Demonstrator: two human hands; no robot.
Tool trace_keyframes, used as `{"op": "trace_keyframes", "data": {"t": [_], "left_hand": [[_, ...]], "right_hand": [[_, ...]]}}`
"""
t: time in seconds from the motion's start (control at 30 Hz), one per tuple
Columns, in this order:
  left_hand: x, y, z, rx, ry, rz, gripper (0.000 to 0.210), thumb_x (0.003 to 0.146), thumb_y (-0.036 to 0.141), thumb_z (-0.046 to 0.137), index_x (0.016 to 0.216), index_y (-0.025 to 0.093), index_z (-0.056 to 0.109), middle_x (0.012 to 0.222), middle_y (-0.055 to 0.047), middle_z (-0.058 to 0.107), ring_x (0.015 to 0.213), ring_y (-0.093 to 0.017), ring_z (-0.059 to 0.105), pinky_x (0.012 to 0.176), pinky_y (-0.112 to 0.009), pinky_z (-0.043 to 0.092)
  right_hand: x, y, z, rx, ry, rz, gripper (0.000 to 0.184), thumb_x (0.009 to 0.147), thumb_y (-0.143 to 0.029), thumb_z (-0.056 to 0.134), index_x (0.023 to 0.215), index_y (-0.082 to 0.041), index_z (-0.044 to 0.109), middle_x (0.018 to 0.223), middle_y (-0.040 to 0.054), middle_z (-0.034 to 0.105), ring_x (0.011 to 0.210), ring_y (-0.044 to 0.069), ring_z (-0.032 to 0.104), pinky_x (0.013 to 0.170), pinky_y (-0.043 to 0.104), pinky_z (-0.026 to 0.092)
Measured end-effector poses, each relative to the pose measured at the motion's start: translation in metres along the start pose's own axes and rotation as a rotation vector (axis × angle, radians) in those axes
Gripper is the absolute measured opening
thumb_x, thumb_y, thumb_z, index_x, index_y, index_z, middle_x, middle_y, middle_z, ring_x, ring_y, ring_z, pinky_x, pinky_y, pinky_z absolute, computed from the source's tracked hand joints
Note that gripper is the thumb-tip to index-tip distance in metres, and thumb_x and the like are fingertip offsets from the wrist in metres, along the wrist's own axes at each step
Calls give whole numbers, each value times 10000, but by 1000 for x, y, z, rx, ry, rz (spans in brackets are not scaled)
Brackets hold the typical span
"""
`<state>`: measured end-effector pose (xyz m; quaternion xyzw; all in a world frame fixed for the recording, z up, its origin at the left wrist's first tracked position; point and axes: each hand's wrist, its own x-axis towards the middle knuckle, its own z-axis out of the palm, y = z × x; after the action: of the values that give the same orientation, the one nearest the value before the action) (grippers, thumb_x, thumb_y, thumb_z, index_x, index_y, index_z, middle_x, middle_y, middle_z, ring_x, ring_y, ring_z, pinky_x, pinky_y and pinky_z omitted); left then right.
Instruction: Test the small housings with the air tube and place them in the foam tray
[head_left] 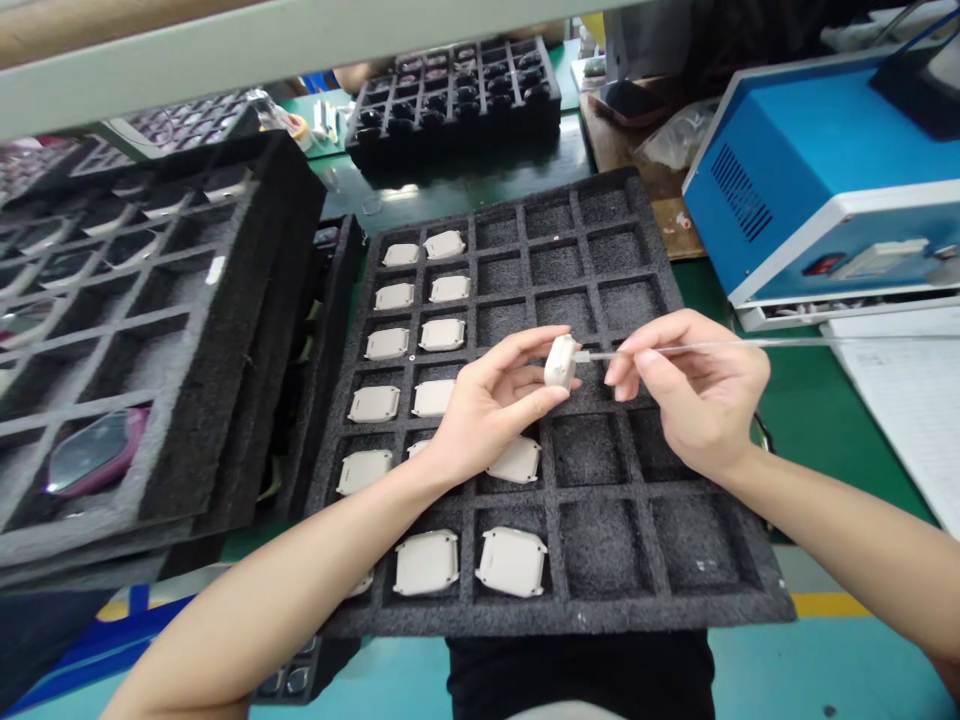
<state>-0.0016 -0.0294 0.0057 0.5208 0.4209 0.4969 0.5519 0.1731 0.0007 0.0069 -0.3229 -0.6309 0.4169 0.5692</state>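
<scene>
My left hand [499,395] pinches a cream-white watch case [559,362] on edge above a dark foam tray [596,615]. My right hand [694,390] is closed on a thin clear tube [795,343] that runs off to the right. The tube's pale tip [583,356] meets the side of the case; whether it goes into an opening there is too small to tell. Below, more white watch cases [512,562] lie flat in the tray's left and middle compartments, some partly hidden by my left forearm.
Stacked foam trays [225,400] with dark-faced watches, one of them purple [97,452], stand at the left. Another filled black tray [457,100] is at the back. To the right are a blue machine [810,170] and paper sheets [900,420]. A pale shelf beam [300,50] crosses overhead.
</scene>
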Motion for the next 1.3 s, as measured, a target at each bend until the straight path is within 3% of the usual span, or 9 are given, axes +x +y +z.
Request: {"op": "trace_keyframes", "data": {"t": [0.43, 0.77, 1.3], "left_hand": [[1, -1, -1, 22, -15, 15, 397, 752, 183, 680, 1134, 224, 581, 1121, -55, 626, 990, -193, 627, 913, -333, 495], [5, 3, -1, 161, 7, 18, 331, 735, 240, 695, 1047, 218, 583, 1043, -43, 644, 926, -167, 636, 853, -288, 516], [1, 1, -2, 92, -23, 18, 381, 708, 213, 706, 1062, 180, 569, 1006, -56, 630, 874, -164, 627, 803, -295, 515]], "right_hand": [[1, 2, 0, 80, -12, 56, 75, 814, -228, 587, 759, -188, 618, 624, 11, 629, 490, 106, 561, 469, 253, 480], [13, 7, 5, 377, -177, 406, 177, 699, -319, 670, 713, -155, 604, 599, 0, 644, 430, 78, 529, 391, 194, 417], [9, 8, 3, 382, -192, 372, 123, 713, -259, 666, 717, -144, 623, 596, 3, 643, 434, 82, 524, 421, 209, 422]]}}
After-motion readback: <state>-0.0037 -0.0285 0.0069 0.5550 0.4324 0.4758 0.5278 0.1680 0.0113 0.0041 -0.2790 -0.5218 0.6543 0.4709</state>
